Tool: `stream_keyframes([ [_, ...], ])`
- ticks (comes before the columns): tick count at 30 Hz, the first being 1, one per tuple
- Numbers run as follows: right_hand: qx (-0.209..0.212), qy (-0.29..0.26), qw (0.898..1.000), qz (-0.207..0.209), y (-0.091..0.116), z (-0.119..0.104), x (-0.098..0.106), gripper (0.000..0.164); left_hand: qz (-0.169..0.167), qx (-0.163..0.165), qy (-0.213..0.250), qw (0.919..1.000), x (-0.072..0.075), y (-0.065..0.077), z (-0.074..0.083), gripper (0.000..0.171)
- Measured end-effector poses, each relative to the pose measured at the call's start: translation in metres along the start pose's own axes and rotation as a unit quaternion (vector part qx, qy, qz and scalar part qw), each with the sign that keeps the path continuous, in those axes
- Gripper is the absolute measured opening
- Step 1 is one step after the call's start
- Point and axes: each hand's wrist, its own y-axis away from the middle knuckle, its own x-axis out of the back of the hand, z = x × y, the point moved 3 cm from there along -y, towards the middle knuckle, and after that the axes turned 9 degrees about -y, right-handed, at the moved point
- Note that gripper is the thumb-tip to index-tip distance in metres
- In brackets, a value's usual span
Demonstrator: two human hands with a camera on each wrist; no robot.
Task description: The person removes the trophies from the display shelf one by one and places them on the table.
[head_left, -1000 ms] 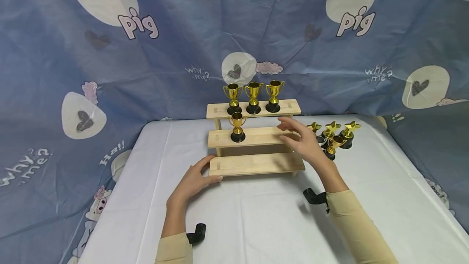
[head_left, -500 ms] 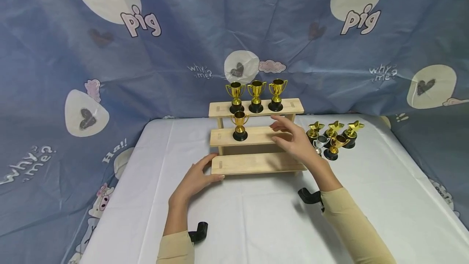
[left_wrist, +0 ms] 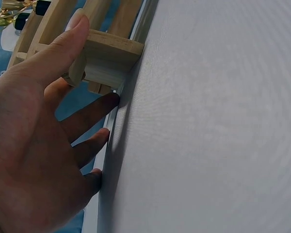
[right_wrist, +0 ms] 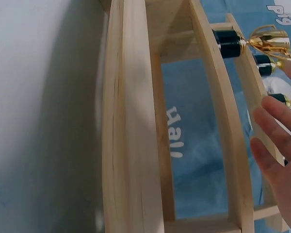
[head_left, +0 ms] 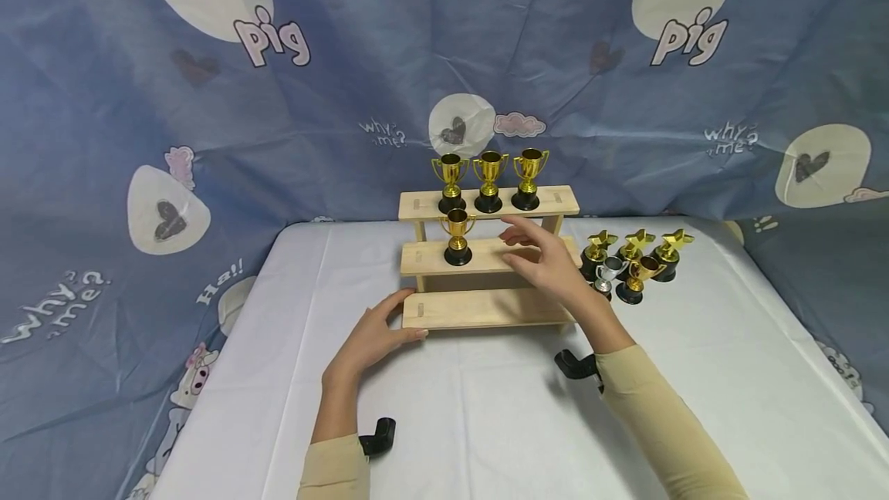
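Observation:
A small three-step wooden display rack (head_left: 486, 309) stands on the white-covered table. My left hand (head_left: 370, 339) grips the left end of its lowest step, thumb at the front edge and index finger behind, as the left wrist view also shows the thumb (left_wrist: 70, 46) on the wood. One gold trophy cup (head_left: 458, 238) stands upright on the middle step. Just right of that cup, my right hand (head_left: 549, 265) hovers over the same step with loosely bent fingers and nothing in them. Three more gold cups (head_left: 489, 180) stand in a row on the top step.
Right of the rack are three gold star trophies (head_left: 633, 249), a silver cup (head_left: 606, 275) and a bronze-gold cup (head_left: 635, 281), all on the table (head_left: 458, 407). A blue printed cloth (head_left: 333, 60) hangs behind.
My right hand has moved left along the middle step toward the single cup, uncovering the silver cup and a star trophy. My left hand keeps its place on the rack.

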Motion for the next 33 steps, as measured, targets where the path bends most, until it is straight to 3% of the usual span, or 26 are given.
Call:
stream_keyframes([
  [6, -0.002, -0.008, 1.000, -0.006, -0.003, -0.026, -0.008, 0.058, 0.002, -0.002, 0.005, 1.0000, 0.000, 0.000, 0.000, 0.084],
  [13, -0.008, -0.021, 1.000, -0.006, -0.009, -0.030, -0.012, 0.058, -0.002, 0.000, 0.008, 1.0000, 0.002, 0.001, 0.002, 0.086],
  [25, 0.009, 0.014, 1.000, -0.007, -0.028, 0.002, -0.019, 0.062, -0.003, 0.007, 0.013, 0.9999, 0.001, 0.003, 0.002, 0.084],
  [33, 0.020, 0.018, 1.000, -0.015, -0.035, -0.002, -0.027, 0.060, 0.000, 0.008, 0.012, 0.9999, 0.002, 0.003, 0.003, 0.085],
])
